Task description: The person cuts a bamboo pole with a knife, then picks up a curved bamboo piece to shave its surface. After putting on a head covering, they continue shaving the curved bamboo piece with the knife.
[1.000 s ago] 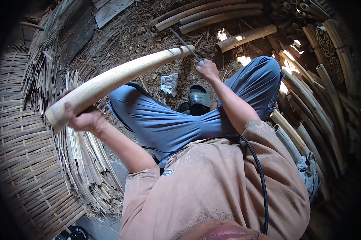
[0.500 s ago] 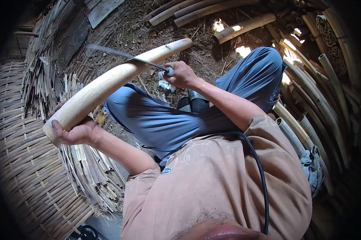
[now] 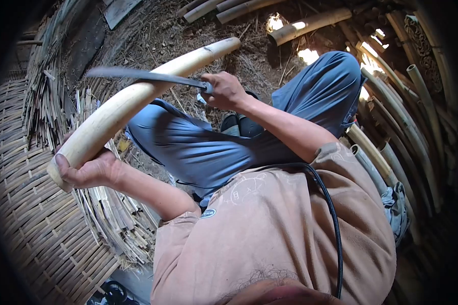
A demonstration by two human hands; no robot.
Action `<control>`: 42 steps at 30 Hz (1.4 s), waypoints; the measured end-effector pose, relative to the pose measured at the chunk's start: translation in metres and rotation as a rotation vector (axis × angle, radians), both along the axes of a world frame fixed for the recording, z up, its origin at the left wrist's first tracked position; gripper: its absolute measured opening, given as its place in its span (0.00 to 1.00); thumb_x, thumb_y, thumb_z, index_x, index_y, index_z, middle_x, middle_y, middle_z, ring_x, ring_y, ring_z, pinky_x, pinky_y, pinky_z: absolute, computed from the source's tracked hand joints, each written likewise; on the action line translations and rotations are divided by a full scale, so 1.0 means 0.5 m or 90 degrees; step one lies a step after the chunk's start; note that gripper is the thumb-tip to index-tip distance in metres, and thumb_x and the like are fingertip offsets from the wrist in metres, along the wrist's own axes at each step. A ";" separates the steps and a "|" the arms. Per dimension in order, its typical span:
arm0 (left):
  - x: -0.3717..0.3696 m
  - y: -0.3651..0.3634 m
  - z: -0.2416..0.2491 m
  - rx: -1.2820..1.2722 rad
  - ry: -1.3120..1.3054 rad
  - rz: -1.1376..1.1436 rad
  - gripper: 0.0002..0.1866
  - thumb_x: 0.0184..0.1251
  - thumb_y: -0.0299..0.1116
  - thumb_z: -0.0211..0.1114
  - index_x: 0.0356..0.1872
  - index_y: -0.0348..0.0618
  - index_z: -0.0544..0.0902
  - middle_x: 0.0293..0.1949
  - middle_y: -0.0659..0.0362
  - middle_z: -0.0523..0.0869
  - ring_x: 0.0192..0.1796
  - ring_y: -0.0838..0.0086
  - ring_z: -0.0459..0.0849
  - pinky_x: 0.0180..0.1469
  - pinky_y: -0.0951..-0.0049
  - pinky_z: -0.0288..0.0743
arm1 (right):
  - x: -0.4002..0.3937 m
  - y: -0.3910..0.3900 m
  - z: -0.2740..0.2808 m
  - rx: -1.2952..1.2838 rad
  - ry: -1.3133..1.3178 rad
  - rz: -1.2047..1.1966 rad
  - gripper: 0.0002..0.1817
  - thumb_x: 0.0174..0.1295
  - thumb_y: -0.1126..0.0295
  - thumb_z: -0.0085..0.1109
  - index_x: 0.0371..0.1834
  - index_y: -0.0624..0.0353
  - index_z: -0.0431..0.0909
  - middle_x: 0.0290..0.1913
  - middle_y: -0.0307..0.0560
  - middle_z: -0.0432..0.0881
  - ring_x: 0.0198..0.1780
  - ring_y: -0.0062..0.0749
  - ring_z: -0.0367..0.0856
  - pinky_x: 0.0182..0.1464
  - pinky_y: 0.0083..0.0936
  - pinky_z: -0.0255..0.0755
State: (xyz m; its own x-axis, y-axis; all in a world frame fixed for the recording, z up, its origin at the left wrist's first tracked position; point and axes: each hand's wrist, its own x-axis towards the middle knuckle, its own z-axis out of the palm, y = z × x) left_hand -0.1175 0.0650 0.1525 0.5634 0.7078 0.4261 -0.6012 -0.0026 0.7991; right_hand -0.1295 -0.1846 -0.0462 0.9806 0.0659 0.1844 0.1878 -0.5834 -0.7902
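While the left hand [image 3: 94, 170] and the right hand [image 3: 224, 90] are both occupied, items are listed as follows.

Item, one pale bamboo pole [image 3: 114, 109], slightly curved: in the left half of the scene, slanting from near left to far centre, its far end free above the littered ground [image 3: 180, 38]. Whether it rests against the left knee cannot be told.

Left hand: grip closed round the near left end of the pole, thumb lying over the top.

Right hand: grip wrapped firmly about the grey handle [image 3: 207, 88] of a long knife [image 3: 173, 79]; position, right of the pole. Blade crosses above the pole near mid-length and points left, outer part blurred; contact of edge with surface, not discernible.

Person: seated, knees apart, in blue-grey trousers [image 3: 203, 150] and a light brown shirt [image 3: 269, 218], a black cord [image 3: 332, 211] running down the right side. Dark sandals [image 3: 244, 127] between the knees.

Left side: one woven slat panel [image 3: 41, 218]; beside it, a bundle of split strips [image 3: 124, 221].

Right side: many bamboo lengths [image 3: 399, 119], laid roughly alongside one another; a crumpled grey cloth [image 3: 397, 209] near them.

Far right: one short bamboo section [image 3: 310, 26], beside bright patches of light.
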 end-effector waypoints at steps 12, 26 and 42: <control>-0.004 0.022 -0.026 -0.015 -0.095 -0.102 0.26 0.48 0.47 0.66 0.43 0.36 0.78 0.38 0.48 0.79 0.41 0.57 0.83 0.45 0.56 0.80 | 0.044 -0.098 -0.102 0.011 0.281 -0.143 0.15 0.56 0.61 0.62 0.35 0.64 0.83 0.39 0.64 0.86 0.42 0.56 0.87 0.46 0.46 0.79; -0.007 0.034 -0.032 0.012 -0.124 -0.200 0.29 0.44 0.47 0.64 0.48 0.42 0.76 0.43 0.57 0.80 0.45 0.61 0.80 0.51 0.53 0.77 | 0.036 -0.107 -0.090 0.073 0.270 -0.106 0.17 0.56 0.61 0.61 0.34 0.68 0.82 0.28 0.58 0.84 0.33 0.50 0.84 0.41 0.42 0.79; -0.001 0.091 -0.054 0.122 -0.304 -0.445 0.32 0.45 0.44 0.70 0.56 0.47 0.75 0.44 0.60 0.78 0.42 0.66 0.79 0.53 0.56 0.72 | 0.046 -0.064 -0.094 0.091 0.166 -0.071 0.18 0.54 0.65 0.58 0.40 0.69 0.84 0.38 0.68 0.85 0.42 0.60 0.86 0.50 0.47 0.79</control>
